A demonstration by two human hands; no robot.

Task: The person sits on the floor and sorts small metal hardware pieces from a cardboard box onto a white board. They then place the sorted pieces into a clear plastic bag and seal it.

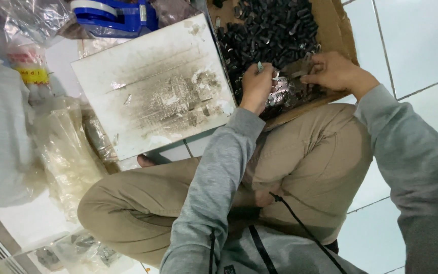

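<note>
Fingers of the left hand pinch a small metal piece; right hand fingers curl into the cardboard box, probably to dig through the parts.

Colours of the things around the two hands

The cardboard box is brown and holds a heap of small black parts, with some shiny silver pieces between the left hand and the right hand. The square board is off-white with grey-black smudges and scratched lines, darker in its middle. The tape dispenser is bright blue with a white roll. The sleeves are plain grey, the trousers plain khaki, the cords black. The floor tiles are pale bluish-white with grey joints. The plastic bags are clear to yellowish.
</note>
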